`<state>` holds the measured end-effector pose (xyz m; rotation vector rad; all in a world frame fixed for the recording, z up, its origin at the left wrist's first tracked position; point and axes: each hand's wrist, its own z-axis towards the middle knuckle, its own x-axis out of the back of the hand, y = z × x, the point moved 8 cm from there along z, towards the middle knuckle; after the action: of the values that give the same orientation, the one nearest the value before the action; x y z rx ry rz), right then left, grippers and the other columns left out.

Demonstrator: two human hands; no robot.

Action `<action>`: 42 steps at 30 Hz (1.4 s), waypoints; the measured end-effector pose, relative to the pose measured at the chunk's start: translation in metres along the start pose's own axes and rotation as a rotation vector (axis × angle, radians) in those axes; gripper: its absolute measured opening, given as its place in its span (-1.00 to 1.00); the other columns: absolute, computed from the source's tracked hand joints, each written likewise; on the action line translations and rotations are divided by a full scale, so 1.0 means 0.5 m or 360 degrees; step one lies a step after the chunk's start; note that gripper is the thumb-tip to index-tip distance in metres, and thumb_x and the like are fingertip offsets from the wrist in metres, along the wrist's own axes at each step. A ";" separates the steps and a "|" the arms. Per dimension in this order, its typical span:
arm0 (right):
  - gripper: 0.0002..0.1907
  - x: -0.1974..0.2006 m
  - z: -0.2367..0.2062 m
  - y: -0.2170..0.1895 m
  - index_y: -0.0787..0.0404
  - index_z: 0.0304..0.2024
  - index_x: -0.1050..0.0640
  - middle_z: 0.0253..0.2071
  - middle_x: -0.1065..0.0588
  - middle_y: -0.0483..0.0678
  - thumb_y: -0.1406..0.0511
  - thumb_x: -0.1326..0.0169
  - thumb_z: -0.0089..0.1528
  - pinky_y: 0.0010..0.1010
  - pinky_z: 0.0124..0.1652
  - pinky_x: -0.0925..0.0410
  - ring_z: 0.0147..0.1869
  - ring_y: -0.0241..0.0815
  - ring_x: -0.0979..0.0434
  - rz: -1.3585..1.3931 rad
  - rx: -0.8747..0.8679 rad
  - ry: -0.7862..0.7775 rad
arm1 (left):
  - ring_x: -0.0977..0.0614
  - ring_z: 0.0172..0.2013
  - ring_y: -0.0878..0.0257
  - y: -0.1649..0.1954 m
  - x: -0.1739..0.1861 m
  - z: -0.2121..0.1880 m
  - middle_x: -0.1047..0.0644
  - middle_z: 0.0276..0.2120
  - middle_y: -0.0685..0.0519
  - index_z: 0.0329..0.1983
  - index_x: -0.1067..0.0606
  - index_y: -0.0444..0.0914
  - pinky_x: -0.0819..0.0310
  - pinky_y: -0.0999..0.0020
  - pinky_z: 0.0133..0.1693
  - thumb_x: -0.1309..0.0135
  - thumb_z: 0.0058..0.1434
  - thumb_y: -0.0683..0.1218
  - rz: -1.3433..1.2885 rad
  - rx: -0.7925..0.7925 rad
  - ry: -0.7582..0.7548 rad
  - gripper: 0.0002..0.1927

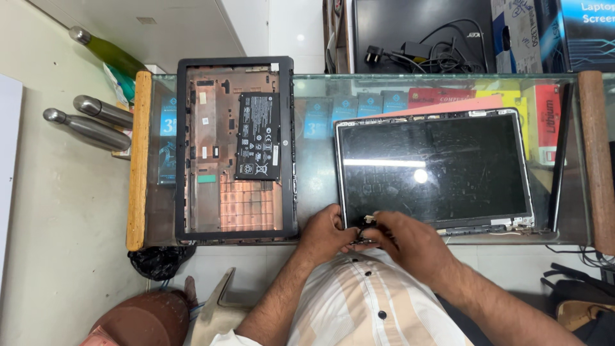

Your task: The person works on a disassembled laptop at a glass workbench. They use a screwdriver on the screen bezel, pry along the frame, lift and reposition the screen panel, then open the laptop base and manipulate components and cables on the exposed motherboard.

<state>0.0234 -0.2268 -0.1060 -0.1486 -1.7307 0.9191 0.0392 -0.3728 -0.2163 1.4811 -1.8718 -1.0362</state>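
A detached laptop screen panel [435,170] lies face up on the glass counter [314,186]. My left hand [325,232] and my right hand [410,242] meet at its near left corner. Both pinch a small metal hinge and cable piece [366,229] there. What the fingertips grip beneath is partly hidden. To the left lies an opened laptop base shell [234,150] with a black battery [258,136] resting inside it.
Metal bottles [96,122] and a green bottle [115,54] stand left of the counter. A black power adapter with cable [429,51] lies beyond it, boxes [551,32] at back right. Wooden rails [136,160] edge the counter. A thin black strip [558,157] lies right of the panel.
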 end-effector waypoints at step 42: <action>-0.51 0.389 -0.145 0.357 0.23 0.13 -0.42 -0.20 -0.59 -0.06 0.31 -0.32 0.21 -0.45 -0.14 -0.51 -0.16 -0.27 -0.62 0.0407 -0.0169 0.1130 | -0.64 -0.46 0.32 0.000 -0.059 0.031 -0.70 -0.34 0.01 0.12 -0.44 -0.28 -0.43 0.38 -0.53 -0.24 0.11 -0.22 0.0036 0.0383 0.0063 -0.52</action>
<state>-0.0478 0.0344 -0.0657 -0.6938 -1.1070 0.8202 0.0344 -0.3405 -0.2234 1.5966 -2.0367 -0.7870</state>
